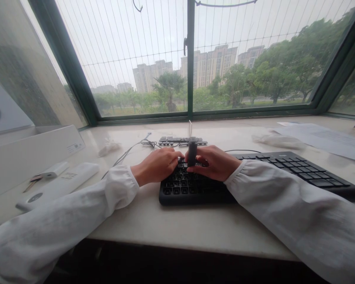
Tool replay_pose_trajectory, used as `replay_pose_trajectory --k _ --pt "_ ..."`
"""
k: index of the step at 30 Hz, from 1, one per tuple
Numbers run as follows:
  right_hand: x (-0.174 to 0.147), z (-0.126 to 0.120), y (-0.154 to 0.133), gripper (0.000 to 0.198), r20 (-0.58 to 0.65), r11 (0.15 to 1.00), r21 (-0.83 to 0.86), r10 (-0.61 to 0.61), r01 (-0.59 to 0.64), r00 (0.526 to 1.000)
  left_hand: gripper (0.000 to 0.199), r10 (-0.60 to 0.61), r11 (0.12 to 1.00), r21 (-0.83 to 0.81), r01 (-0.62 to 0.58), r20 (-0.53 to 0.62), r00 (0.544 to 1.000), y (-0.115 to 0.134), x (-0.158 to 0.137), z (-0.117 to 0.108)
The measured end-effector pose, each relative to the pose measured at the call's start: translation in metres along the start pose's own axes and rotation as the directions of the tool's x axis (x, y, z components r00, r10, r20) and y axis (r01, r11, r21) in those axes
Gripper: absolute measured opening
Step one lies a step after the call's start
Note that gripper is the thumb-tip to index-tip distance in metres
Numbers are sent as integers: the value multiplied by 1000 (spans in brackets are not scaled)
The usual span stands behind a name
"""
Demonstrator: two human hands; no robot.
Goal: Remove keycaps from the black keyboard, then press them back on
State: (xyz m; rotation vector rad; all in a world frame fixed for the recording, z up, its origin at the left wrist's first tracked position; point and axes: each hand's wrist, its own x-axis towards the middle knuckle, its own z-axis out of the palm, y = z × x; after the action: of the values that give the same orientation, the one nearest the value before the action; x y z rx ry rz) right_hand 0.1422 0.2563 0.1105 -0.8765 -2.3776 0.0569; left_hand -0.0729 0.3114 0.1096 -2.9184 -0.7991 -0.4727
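A black keyboard (pixel 195 198) lies on the pale sill, and the left part of it shows bare key sockets without caps. Upright over those sockets stands a black keycap puller (pixel 192 152), a narrow handle with thin wire at its top. My right hand (pixel 214 161) is closed around it with thumb and fingers. To its left, my left hand (pixel 158 166) rests at the keyboard's upper left with fingers curled together. Whatever its fingertips pinch is hidden. Behind both hands, several loose black keycaps (pixel 168 141) are laid out in rows.
A thin cable (pixel 127 152) trails at the left. White devices (pixel 68 181) and a white box (pixel 38 150) stand further left. Crumpled clear plastic (pixel 278 141) and paper sheets (pixel 328 138) lie at the right. The green-framed window (pixel 144 117) rises behind; the sill's front edge is near me.
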Motion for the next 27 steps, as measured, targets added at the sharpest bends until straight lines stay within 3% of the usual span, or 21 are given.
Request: replay_pose_trajectory --k 5,17,27 --pt "0 0 0 21 -3 1000 -5 2 -2 1000 33 6 1000 5 -6 5 1000 -1 1 0" --pt "-1 2 -2 18 -19 991 -47 -130 129 991 33 15 1000 -5 -15 -23 1000 -4 1 5" --pt "-1 2 -1 18 -15 991 -12 -133 133 991 31 2 1000 3 -2 -10 1000 -2 1 3"
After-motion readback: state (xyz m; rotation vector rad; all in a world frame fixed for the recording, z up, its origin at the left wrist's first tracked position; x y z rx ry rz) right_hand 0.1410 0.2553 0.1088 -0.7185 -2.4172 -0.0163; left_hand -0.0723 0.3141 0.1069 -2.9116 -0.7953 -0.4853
